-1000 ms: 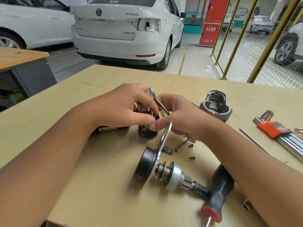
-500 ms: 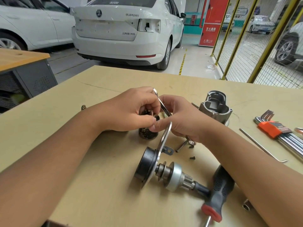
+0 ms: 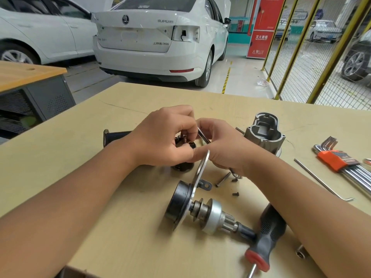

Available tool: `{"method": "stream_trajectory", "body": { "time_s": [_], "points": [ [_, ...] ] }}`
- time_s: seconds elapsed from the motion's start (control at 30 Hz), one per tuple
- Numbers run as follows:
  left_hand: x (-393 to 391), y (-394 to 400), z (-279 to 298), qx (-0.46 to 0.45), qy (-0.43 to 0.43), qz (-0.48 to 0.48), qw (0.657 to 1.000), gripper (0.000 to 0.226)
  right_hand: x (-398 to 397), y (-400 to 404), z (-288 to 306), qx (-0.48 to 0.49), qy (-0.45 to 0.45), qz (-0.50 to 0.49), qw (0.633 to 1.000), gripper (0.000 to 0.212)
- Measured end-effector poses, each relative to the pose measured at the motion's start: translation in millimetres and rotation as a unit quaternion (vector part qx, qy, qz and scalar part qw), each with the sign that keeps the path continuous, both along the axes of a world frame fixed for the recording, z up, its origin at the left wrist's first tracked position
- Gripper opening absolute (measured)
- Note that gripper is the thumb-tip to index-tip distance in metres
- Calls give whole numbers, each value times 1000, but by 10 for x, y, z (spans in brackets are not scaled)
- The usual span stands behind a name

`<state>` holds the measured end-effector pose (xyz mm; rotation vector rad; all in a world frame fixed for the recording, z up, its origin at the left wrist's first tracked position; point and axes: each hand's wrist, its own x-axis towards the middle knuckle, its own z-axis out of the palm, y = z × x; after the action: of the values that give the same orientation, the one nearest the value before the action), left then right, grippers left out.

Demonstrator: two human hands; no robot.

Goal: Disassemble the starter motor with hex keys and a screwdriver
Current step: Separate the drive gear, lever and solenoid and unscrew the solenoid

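Note:
Both hands meet over a small dark motor part [image 3: 183, 165] standing on the wooden table [image 3: 96, 177]. My left hand [image 3: 164, 137] curls round its top and pinches something there. My right hand [image 3: 218, 145] holds a thin silver hex key [image 3: 203, 135] angled down toward the part. Behind my left wrist lies the black motor body [image 3: 114, 136], mostly hidden. In front lies the drive gear assembly [image 3: 202, 209] with its plate and pinion. A black-and-red screwdriver [image 3: 265, 237] lies at the front right.
A grey cast housing [image 3: 265, 131] stands upright at the right. An orange-holdered hex key set [image 3: 341, 163] and a loose long hex key [image 3: 321, 180] lie further right. Small screws [image 3: 235, 194] and a long bolt [image 3: 222, 179] are scattered near my right wrist. Cars stand beyond the table.
My left hand has shifted right and closed tighter over the dark part, uncovering the black motor body behind it. The hex key now sits lower between the hands.

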<state>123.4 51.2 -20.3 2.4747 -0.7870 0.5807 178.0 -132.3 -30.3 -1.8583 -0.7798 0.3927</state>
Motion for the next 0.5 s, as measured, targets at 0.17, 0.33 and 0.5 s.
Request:
{"method": "stream_trajectory", "body": {
  "time_s": [0.17, 0.33, 0.5],
  "points": [
    [-8, -51, 96, -37, -45, -27, 998, 9, -27, 16, 22, 4, 52, -9, 999, 44],
    [16, 163, 106, -2, 12, 14, 1000, 10, -33, 20, -1, -12, 44, -38, 998, 40],
    [8, 228, 139, 50, 74, 29, 996, 34, -27, 12, -42, -18, 2, -70, 997, 39]
  ]
}}
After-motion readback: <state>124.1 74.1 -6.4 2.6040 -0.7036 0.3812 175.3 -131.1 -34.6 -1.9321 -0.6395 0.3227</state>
